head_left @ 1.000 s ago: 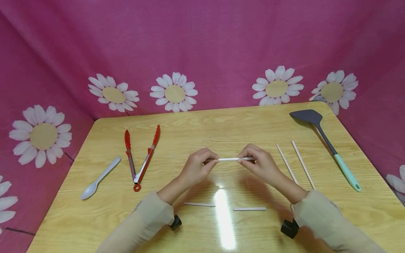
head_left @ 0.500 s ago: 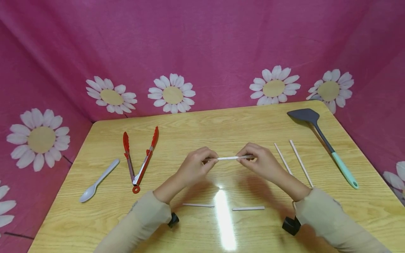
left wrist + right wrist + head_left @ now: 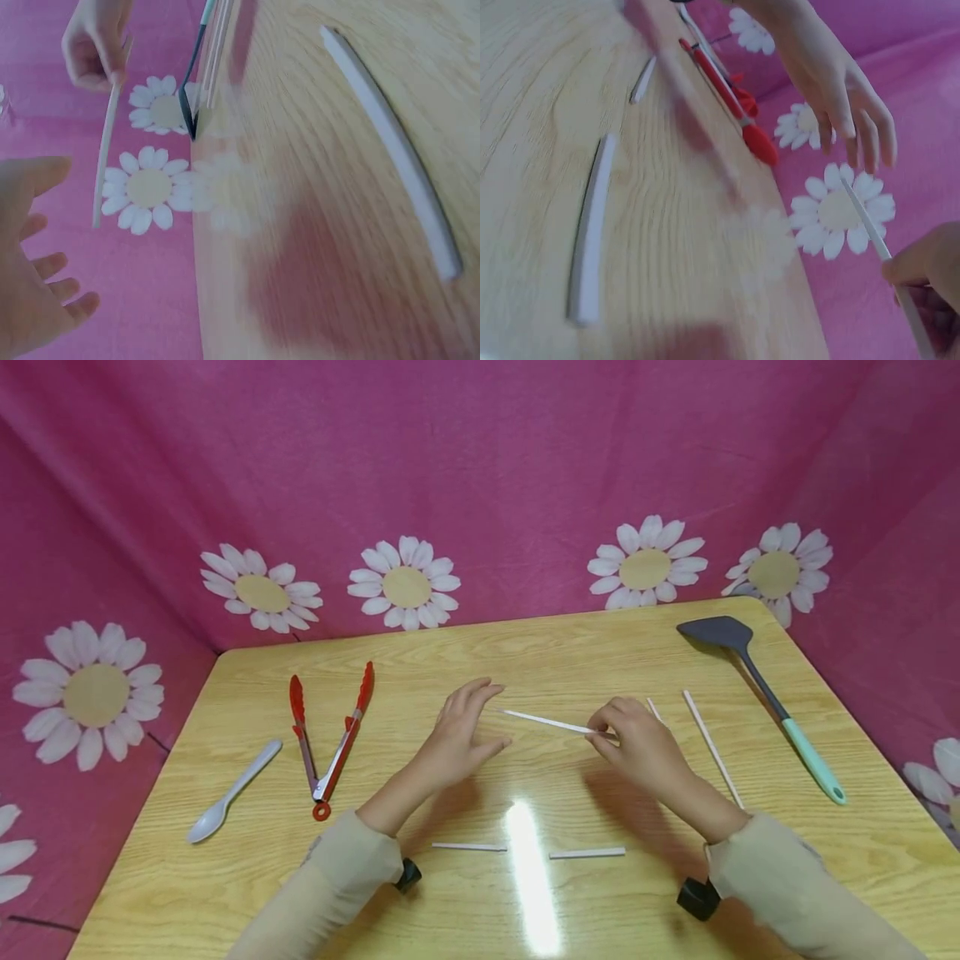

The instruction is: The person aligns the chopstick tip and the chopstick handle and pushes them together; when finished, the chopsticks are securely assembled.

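Observation:
My right hand [image 3: 641, 743] pinches a thin white stick [image 3: 551, 722] near its right end, above the table. The stick slants, its far end pointing toward my left hand [image 3: 453, 743]. That left hand has its fingers spread and holds nothing; the right wrist view shows the stick's tip [image 3: 847, 186] just off its fingertips. Two short white sticks lie on the table nearer the front: a left one [image 3: 468, 847] and a right one [image 3: 587, 853]. Two longer white sticks lie to the right, one [image 3: 711, 747] in plain sight and the other [image 3: 655, 709] mostly hidden behind my right hand.
On the left of the wooden table [image 3: 525, 652] are a pale spoon [image 3: 234, 793] and red-tipped tongs [image 3: 330, 752], spread apart. A dark turner [image 3: 767, 681] with a mint handle lies at the right. Pink flowered cloth [image 3: 480, 468] stands behind the table.
Earlier both hands pinched the white stick between them, held nearly level. My left hand has let go and spread its fingers; my right hand keeps the stick, now tilted.

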The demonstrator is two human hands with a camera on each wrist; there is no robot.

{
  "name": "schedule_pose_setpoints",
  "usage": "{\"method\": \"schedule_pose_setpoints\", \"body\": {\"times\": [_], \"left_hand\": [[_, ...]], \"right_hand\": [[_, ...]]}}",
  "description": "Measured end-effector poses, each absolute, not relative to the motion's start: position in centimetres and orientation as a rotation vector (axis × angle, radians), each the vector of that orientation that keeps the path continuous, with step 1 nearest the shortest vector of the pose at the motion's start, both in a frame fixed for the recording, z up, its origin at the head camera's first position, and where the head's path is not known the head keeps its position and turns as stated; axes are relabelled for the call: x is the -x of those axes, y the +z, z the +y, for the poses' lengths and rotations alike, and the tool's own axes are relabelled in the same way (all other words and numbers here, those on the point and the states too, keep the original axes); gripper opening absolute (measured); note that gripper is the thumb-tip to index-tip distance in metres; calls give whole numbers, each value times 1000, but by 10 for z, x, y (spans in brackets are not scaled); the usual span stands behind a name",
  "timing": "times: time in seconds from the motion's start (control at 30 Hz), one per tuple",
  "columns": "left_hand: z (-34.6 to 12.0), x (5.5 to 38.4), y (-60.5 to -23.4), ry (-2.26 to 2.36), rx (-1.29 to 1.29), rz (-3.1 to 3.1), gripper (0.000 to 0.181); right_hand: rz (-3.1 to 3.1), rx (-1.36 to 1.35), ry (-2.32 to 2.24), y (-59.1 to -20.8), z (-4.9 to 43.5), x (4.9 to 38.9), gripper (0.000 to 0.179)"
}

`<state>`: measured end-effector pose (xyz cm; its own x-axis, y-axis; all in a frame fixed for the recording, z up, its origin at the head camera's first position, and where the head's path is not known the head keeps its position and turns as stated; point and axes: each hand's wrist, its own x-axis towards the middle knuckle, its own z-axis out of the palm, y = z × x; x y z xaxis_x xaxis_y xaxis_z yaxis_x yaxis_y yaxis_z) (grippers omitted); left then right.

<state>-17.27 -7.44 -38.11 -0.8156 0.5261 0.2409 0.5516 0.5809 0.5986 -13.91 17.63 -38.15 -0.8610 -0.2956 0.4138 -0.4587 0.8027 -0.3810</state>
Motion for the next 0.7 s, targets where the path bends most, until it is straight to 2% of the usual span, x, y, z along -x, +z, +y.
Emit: {"method": "schedule_pose_setpoints", "body": {"times": [0.4,0.7], "left_hand": [[-85,170,-393,-1185,839,-2888,53],[-88,171,-396,-1199,858,-2862,50]], "right_hand": [[-2740,-209,749,-414,215,114,9],[-2827,-75,680,-435,229,92,11]]}}
